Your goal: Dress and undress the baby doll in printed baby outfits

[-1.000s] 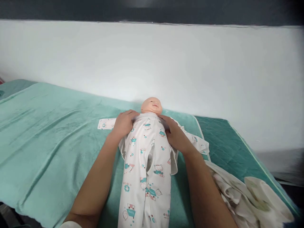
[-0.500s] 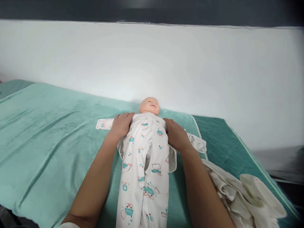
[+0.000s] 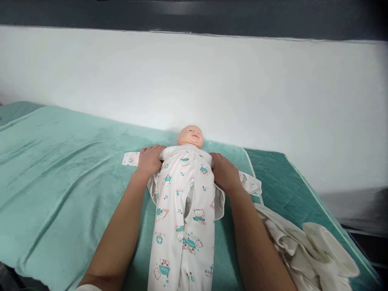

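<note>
A baby doll (image 3: 190, 136) lies on its back, its bald head toward the wall. Printed white baby pants (image 3: 189, 182) are spread over its body, waistband near the neck, legs running toward me. My left hand (image 3: 150, 159) is closed at the left end of the waistband, drawing the cloth outward. At the right end, my right hand (image 3: 224, 171) is closed on the waistband, its fingertips partly hidden. Beneath the pants lies a printed baby top (image 3: 220, 202); its sleeves stick out beyond both hands.
A light green blanket (image 3: 60, 173) covers the bed, over a darker green quilted cover (image 3: 273, 173) on the right. Crumpled off-white cloth (image 3: 306, 250) lies beside my right forearm. A white wall (image 3: 194, 81) rises behind the doll's head.
My left hand has moved a little to the left, pulling that side of the waistband outward. My right hand has hardly moved.
</note>
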The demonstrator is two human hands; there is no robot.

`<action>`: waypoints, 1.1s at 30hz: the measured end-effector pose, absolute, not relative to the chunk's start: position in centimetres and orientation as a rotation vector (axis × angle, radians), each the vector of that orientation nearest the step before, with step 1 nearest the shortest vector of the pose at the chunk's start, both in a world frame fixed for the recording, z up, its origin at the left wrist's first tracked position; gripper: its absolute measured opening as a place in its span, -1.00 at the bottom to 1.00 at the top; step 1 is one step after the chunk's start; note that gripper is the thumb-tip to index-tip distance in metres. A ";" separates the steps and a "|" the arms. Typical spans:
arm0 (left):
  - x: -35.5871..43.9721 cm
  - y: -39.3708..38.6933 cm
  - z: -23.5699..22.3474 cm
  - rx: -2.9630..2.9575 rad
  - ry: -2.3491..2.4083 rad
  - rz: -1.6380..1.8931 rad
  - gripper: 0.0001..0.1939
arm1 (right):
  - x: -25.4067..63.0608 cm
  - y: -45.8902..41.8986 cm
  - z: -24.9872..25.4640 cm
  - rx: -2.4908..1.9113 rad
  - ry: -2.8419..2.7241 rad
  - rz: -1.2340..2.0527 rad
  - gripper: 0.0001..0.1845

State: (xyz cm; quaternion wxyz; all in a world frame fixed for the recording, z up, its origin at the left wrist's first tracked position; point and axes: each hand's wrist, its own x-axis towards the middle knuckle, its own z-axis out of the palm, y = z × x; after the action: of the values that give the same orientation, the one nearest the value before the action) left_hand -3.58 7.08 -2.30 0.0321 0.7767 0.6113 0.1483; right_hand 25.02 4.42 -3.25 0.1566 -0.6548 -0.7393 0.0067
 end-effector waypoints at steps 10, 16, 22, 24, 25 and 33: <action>-4.2 6.2 -3.1 2.328 2.038 0.525 -0.44 | 27.5 4.8 -3.6 -1.896 -2.217 0.132 -0.45; -4.2 6.2 -3.3 2.261 2.090 0.566 -0.51 | 28.1 4.6 -3.6 -1.970 -2.203 0.182 -0.52; -4.1 5.6 -3.8 2.269 2.116 0.642 -0.48 | 28.8 4.9 -4.0 -1.974 -2.119 0.297 -0.49; -4.1 5.2 -3.9 2.266 2.105 0.656 -0.48 | 29.3 5.1 -4.3 -1.960 -2.097 0.368 -0.45; -4.1 5.1 -3.9 2.258 2.100 0.663 -0.47 | 29.6 5.2 -4.5 -1.949 -2.098 0.391 -0.43; -3.7 4.7 -4.2 2.147 2.086 0.774 -0.42 | 27.2 4.3 -3.7 -1.890 -2.152 -0.016 -0.37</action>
State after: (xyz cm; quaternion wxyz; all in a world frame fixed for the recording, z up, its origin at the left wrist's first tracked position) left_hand -3.70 4.74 -4.23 0.0250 0.6941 0.6746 0.2501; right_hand 27.25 4.29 -3.74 0.1383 -0.6534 -0.7442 -0.0057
